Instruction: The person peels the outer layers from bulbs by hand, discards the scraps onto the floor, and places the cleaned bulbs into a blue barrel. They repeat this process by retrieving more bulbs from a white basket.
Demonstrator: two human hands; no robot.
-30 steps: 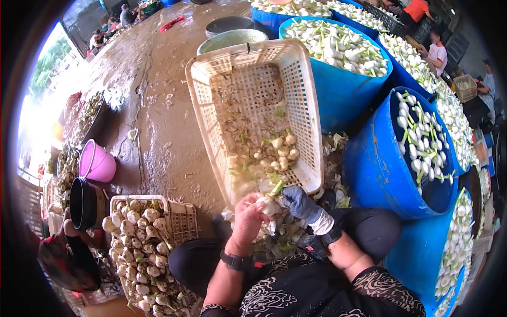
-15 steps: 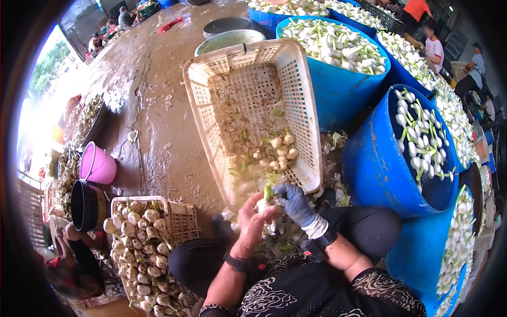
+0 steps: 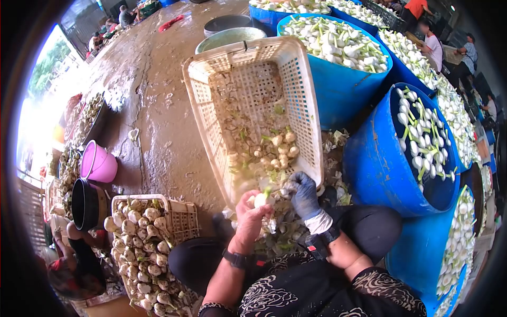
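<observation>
My bare left hand is closed around a white, onion-like bulb with a short green stem pointing up. To its right, a small distance away, my right hand wears a grey-blue glove. Its fingers are pinched together near a pale scrap; what they hold is too small to make out. Just beyond both hands stands a tilted, cream plastic crate with several unpeeled bulbs in its lower right part. Peelings lie below my hands, between my legs.
At left, a crate of dirty bulbs stands beside a black bucket and a pink bucket. Blue drums with white bulbs line the right. A wet floor stretches ahead. Other people sit at the far right and left.
My right hand has moved away from the bulb, to the right, opening a gap. My left hand keeps the bulb, now tilted to show more of its white side.
</observation>
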